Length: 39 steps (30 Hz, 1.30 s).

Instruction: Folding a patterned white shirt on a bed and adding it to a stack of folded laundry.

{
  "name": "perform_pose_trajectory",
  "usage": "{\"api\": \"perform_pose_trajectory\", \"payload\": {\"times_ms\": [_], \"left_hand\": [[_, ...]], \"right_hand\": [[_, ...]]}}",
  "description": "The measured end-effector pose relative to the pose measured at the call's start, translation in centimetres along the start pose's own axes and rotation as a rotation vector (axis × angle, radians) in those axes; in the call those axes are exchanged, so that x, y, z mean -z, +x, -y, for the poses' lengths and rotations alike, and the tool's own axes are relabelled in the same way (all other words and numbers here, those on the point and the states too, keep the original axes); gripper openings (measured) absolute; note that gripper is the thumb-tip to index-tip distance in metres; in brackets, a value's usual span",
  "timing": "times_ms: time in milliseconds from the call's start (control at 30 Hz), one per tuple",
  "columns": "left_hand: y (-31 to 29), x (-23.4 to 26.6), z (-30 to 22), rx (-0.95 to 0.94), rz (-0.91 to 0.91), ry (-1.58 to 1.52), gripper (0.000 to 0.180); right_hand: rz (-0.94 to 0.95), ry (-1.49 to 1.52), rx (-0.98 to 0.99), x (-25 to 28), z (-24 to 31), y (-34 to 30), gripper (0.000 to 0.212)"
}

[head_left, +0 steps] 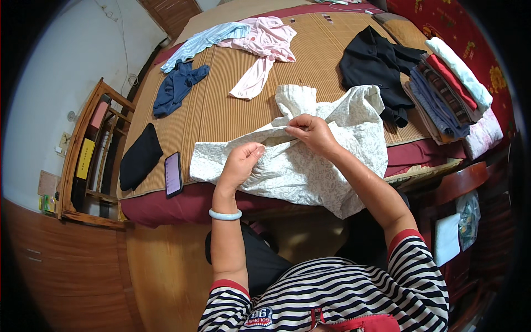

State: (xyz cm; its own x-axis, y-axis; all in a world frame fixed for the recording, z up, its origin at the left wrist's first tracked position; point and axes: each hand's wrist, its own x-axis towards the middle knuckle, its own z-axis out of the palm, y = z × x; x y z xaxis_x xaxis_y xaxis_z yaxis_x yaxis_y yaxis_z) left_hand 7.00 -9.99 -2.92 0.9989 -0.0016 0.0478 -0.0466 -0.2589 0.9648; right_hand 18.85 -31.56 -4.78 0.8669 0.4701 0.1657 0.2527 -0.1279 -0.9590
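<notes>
Surface: I see a bed covered by a tan slatted mat [221, 88], with a dark red sheet [160, 210] showing at the near edge, toward the wearer from both hands. Room: pale wall [50, 72] far to the left of the left hand [241, 164], a wooden rack [83, 182] standing against it; wooden floor [166, 265] below the bed edge; brown cabinet [66, 254] at lower left; red patterned fabric [464, 22] well beyond the right hand [314, 134], to its right.

Hands: left thumb and fingers pinched on an edge of a white patterned garment [332, 171]; right thumb and forefinger pinched on the same edge, slightly farther out. The garment lies under and around both hands, its lower part over the bed edge. My view of it is partly covered by the right forearm.

Around: left of the left hand, a phone [173, 175], then a black folded cloth [142, 157] just beside it. Beyond the left hand, a navy garment [178, 88], a blue striped garment [202, 45] and a pink garment [268, 36]. Beyond and right of the right hand, a black garment [373, 66] lies close by the white one; farther right, a folded stack [445, 94] occupies that side.
</notes>
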Motion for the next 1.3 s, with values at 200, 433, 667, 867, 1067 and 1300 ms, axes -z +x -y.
{"api": "perform_pose_trajectory", "payload": {"times_ms": [200,433,667,867,1067,1300], "left_hand": [[-0.1,0.0,-0.3,0.037,0.054,-0.122,0.020],[-0.6,-1.6,-2.6,0.027,0.020,0.203,0.018],[0.2,-3.1,-4.6,-0.367,-0.153,0.554,0.016],[0.3,-3.4,-4.5,-0.342,-0.274,0.618,0.015],[0.1,-3.3,-4.3,-0.338,-0.303,0.635,0.016],[-0.1,-3.3,-4.4,-0.365,-0.276,0.671,0.016]], "right_hand": [[0.020,-0.022,0.013,0.0,0.6,-0.2,0.022],[0.078,0.022,0.031,0.0,1.1,-0.6,0.023],[0.227,0.114,0.070,-0.1,1.6,-1.1,0.020],[0.269,0.123,0.069,0.4,1.4,-1.4,0.020],[0.262,0.108,0.132,0.5,1.1,-1.7,0.020],[0.263,0.111,0.093,0.2,0.9,-2.2,0.019]]}}
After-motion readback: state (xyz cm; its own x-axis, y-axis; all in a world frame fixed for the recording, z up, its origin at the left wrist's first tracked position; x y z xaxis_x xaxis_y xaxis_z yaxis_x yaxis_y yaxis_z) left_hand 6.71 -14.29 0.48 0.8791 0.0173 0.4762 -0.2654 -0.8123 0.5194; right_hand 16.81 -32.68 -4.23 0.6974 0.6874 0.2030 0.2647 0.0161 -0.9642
